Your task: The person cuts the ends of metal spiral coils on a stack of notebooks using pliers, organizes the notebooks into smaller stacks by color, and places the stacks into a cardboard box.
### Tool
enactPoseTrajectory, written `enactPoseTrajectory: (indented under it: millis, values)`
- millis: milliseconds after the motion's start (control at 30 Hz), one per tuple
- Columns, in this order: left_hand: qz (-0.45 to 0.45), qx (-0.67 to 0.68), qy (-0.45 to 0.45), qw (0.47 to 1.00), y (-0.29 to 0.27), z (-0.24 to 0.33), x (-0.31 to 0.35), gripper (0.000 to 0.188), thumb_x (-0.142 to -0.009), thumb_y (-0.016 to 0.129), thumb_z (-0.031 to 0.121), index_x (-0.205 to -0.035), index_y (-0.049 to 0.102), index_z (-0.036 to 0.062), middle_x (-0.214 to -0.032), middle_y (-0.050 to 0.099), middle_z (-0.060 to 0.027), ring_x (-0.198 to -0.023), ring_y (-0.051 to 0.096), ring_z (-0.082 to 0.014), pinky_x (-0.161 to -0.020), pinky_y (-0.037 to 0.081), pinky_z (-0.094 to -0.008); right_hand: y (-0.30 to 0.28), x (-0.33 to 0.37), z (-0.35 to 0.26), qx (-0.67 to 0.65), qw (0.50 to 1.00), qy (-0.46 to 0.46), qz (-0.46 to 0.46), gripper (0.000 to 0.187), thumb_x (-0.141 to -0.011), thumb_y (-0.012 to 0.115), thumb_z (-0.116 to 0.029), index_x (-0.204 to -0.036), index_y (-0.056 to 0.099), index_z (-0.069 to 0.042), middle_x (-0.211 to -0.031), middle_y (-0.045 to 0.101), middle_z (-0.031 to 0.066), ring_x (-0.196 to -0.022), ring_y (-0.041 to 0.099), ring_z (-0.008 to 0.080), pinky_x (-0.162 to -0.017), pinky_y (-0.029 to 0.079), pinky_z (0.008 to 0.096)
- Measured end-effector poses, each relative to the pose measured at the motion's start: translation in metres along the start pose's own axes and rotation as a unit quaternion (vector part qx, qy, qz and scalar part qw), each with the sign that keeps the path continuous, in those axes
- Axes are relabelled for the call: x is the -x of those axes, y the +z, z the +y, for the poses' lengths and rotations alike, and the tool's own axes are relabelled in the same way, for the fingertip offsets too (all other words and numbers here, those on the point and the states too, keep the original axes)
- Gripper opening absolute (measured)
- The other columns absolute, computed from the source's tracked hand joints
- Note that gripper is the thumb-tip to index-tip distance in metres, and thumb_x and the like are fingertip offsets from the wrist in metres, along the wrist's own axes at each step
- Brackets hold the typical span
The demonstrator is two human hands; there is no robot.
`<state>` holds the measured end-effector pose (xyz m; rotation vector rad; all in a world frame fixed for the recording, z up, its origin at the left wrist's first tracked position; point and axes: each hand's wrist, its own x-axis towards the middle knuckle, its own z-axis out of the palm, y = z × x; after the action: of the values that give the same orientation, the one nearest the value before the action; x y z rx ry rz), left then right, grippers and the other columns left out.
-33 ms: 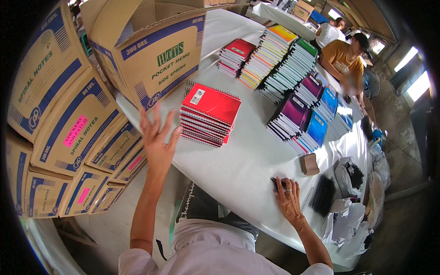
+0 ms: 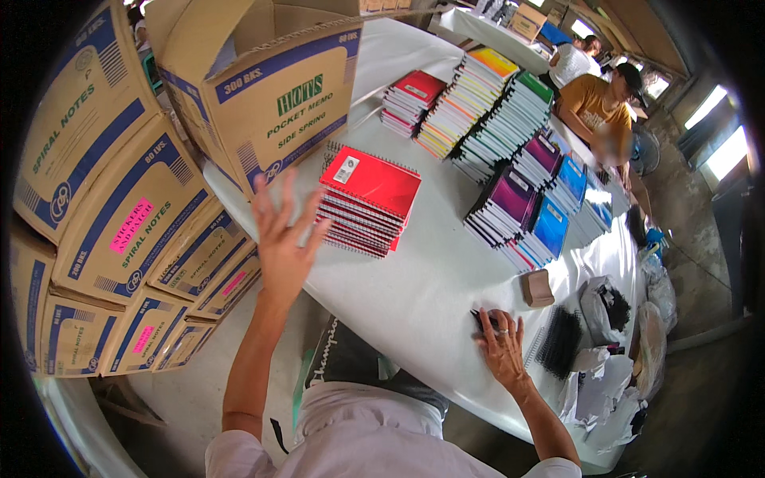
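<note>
A stack of red spiral notebooks (image 2: pixel 370 187) stands on the white-covered table, to the right of a large open carton. Just left of the stack's near corner, my left hand (image 2: pixel 288 235) is raised with its fingers spread, slightly blurred and holding nothing. On the table's near right part, my right hand (image 2: pixel 502 346) rests with bent fingers over a small black object (image 2: pixel 478 319). Only its tip shows beyond the fingers, so its kind is hidden. A ring is on one finger of that hand.
The open carton (image 2: pixel 279 111) and piled closed cartons (image 2: pixel 127 231) flank the left. Notebook rows with yellow (image 2: pixel 466 99), green (image 2: pixel 510 119), purple (image 2: pixel 510 195) and blue covers stand farther back. A brown block (image 2: pixel 537 287), black wire coils (image 2: pixel 559 342) and plastic bags lie right. A co-worker (image 2: pixel 594 103) sits beyond.
My left hand has shifted slightly right, closer to the red notebook stack, fingers still spread. My right hand remains over the black object.
</note>
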<state>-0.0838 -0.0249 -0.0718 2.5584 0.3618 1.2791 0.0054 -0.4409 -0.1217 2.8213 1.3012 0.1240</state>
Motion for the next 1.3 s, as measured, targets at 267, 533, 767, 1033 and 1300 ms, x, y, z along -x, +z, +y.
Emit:
enactPoseTrajectory:
  millis: [267, 533, 767, 1033, 1300]
  values:
    - [-0.111, 0.008, 0.160, 0.981, 0.033, 0.016, -0.064, 0.035, -0.084, 0.062, 0.046, -0.115, 0.067, 0.0305, -0.142, 0.045, -0.0052, -0.138, 0.025, -0.0412, -0.109, 0.021, -0.0592, -0.038, -0.039, 0.007, 0.108, 0.985, -0.132, 0.024, 0.055, -0.084, 0.064, -0.024, -0.133, 0.046, -0.005, -0.114, 0.047, 0.0170, -0.103, 0.050, 0.0324, -0.086, 0.043, 0.0455]
    - [-0.226, 0.047, 0.076, 0.970, 0.041, 0.012, -0.063, 0.040, -0.081, 0.060, 0.056, -0.112, 0.068, 0.0321, -0.133, 0.054, 0.0028, -0.134, 0.035, -0.0333, -0.108, 0.030, -0.0531, -0.181, -0.189, -0.061, 0.260, 0.873, -0.370, 0.184, 0.041, -0.081, 0.062, -0.024, -0.119, 0.056, -0.011, -0.112, 0.051, 0.0069, -0.103, 0.050, 0.0228, -0.090, 0.042, 0.0404]
    - [-0.225, 0.062, 0.077, 0.969, 0.040, 0.013, -0.064, 0.039, -0.080, 0.062, 0.055, -0.111, 0.069, 0.0327, -0.131, 0.056, 0.0024, -0.135, 0.034, -0.0337, -0.109, 0.030, -0.0539, -0.190, -0.221, -0.073, 0.388, 0.785, -0.466, 0.127, 0.045, -0.079, 0.059, -0.020, -0.123, 0.056, -0.010, -0.112, 0.050, 0.0028, -0.113, 0.045, 0.0211, -0.099, 0.038, 0.0411]
    - [-0.247, 0.059, 0.069, 0.965, 0.040, 0.010, -0.064, 0.041, -0.079, 0.061, 0.058, -0.111, 0.069, 0.0326, -0.134, 0.054, 0.0035, -0.135, 0.033, -0.0338, -0.110, 0.028, -0.0550, -0.163, -0.196, -0.104, 0.392, 0.863, -0.312, 0.060, 0.024, -0.072, 0.063, -0.015, -0.091, 0.066, -0.001, -0.086, 0.060, 0.0103, -0.078, 0.059, 0.0206, -0.073, 0.047, 0.0363]
    - [-0.237, 0.066, 0.079, 0.966, 0.040, 0.009, -0.061, 0.048, -0.076, 0.064, 0.058, -0.116, 0.066, 0.0325, -0.139, 0.049, 0.0034, -0.137, 0.030, -0.0342, -0.111, 0.026, -0.0554, -0.183, -0.212, -0.085, 0.287, 0.838, -0.439, 0.150, 0.033, -0.076, 0.061, -0.017, -0.108, 0.063, -0.008, -0.104, 0.053, 0.0036, -0.101, 0.050, 0.0182, -0.094, 0.039, 0.0359]
